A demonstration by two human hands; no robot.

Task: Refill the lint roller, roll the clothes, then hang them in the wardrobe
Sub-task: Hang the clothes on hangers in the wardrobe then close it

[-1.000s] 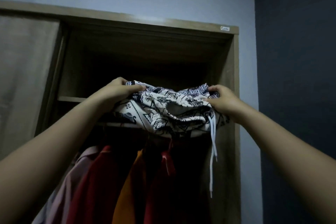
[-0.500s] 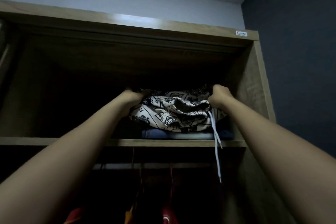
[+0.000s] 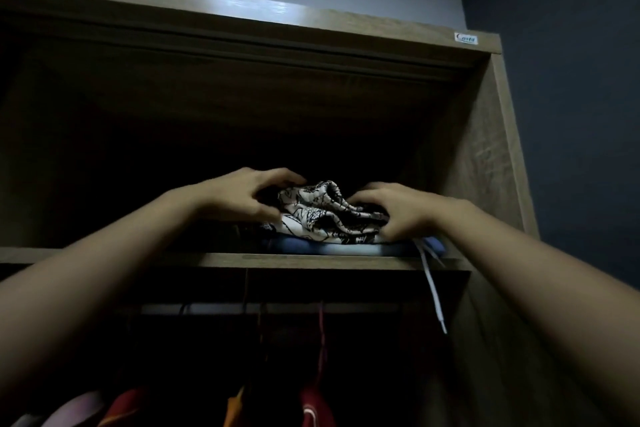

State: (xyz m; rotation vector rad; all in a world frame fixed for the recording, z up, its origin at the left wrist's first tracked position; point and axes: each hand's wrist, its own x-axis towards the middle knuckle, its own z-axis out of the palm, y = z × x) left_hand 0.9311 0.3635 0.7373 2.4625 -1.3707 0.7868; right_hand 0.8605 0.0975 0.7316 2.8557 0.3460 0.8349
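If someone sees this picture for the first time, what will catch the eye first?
Two hands, the left hand and the right hand, hold a crumpled black-and-white patterned garment on the wardrobe's upper shelf, on top of folded blue clothes. A white drawstring dangles over the shelf edge, above the dim hanging clothes.

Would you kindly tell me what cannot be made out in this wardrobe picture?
Head view:
- Upper compartment's back: lost in darkness.
- Blue folded item: mostly covered by the patterned garment.
- Hanging clothes: cut off by the bottom edge.
- Corner sticker: too small to read.
- Left hand: grip or mere touch unclear in dimness.
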